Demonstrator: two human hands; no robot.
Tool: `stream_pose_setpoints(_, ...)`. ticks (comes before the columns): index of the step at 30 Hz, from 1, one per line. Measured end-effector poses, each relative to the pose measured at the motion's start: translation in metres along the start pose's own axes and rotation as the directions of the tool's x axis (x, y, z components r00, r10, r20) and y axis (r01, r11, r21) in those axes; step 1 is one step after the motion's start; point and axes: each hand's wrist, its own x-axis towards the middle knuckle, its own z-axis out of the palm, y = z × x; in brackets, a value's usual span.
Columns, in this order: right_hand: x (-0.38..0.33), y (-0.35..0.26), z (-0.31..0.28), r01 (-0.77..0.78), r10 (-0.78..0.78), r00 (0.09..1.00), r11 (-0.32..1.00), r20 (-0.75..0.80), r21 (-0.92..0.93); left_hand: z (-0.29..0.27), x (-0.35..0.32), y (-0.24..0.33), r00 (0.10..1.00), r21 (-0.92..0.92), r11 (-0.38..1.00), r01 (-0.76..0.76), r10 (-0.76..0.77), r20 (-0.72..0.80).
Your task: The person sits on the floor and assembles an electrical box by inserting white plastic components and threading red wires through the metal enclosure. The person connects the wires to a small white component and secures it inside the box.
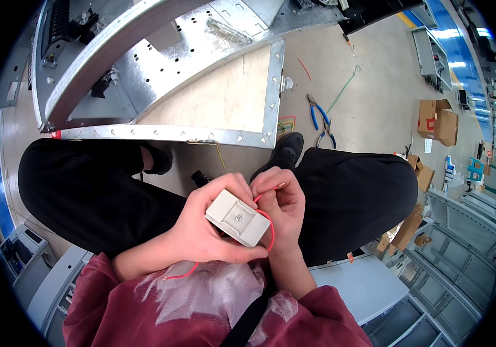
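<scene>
Holding a pale grey, rectangular block (238, 218) above the lap, the left hand (197, 224) is closed around its sides, with the thumb along the near edge. The block looks like smooth, matte moulded plastic, with a squared, stepped recess and a shiny screw head at its centre. Just beside it, the right hand (287, 211) pinches a thin red wire (272, 232) near a tip where a little bare metal seems to show. The wire curves round the block's right end; another red length with a free end emerges below the left hand, though whether they are one piece is hidden.

As far as can be judged, the work is partway: the wire is threaded close about the block, but the pinched tip is loose, so fastening appears left to do.

Black, soft-looking trousers (355, 199) lie either side. Beyond stands a galvanised metal frame (167, 134), punched with small triangular holes along its edge, around a pale, wood-like panel (219, 92). On the smooth floor (378, 124) rest blue-handled pliers (312, 113), a thin green wire (343, 89) and, farther right, a brown cardboard box (444, 124).
</scene>
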Motion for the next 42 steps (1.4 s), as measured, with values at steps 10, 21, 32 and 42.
stream_pose_setpoints(10, 0.003, 0.007, -0.003, 0.095, -0.086, 0.987, 0.993, -0.133, 0.069, 0.006, 0.003, 0.002, 0.993, 0.135, 0.991, -0.023, 0.006, 0.122)
stream_pose_setpoints(21, 0.005, 0.002, -0.001, 0.11, -0.066, 0.975, 0.973, -0.213, 0.204, -0.003, 0.006, 0.005, 0.998, 0.146, 0.989, -0.031, 0.022, 0.059)
stream_pose_setpoints(32, 0.0, 0.004, -0.018, -0.017, 0.104, 0.969, 0.934, -0.224, 0.357, 0.009, 0.006, -0.006, 0.938, -0.309, 0.912, 0.268, -0.321, -0.133)
stream_pose_setpoints(42, 0.001, -0.009, -0.022, 0.139, -0.056, 0.96, 0.946, -0.276, 0.291, 0.007, 0.009, 0.002, 0.958, -0.108, 0.953, 0.284, -0.288, -0.021)
